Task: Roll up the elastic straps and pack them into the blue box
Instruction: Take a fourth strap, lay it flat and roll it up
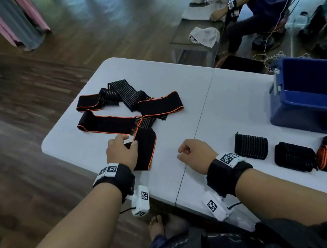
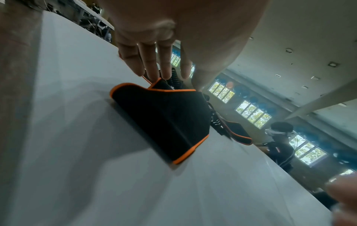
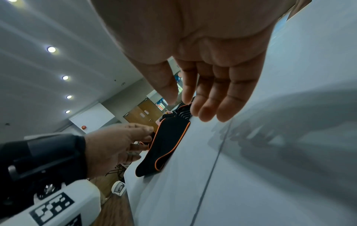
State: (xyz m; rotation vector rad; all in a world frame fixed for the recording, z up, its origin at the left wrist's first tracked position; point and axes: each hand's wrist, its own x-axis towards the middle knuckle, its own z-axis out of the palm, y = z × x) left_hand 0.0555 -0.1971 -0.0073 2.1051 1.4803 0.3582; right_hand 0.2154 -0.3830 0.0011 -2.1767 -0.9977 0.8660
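Nearest us, our left hand [image 1: 121, 152] pinches the near end of a black, orange-edged strap [image 1: 145, 148] between thumb and fingers [image 2: 154, 67]. Our right hand [image 1: 196, 155] hovers at 3 o'clock of it, fingers [image 3: 218, 99] loosely extended, holding nothing. Three rolls [image 1: 293, 156] lie on the surface [image 1: 230, 101] further toward 3 o'clock. At 12, loose straps [image 1: 129, 105] lie tangled. The blue box [image 1: 314, 98] stands at 2 o'clock; we see nothing in the part of its inside that shows.
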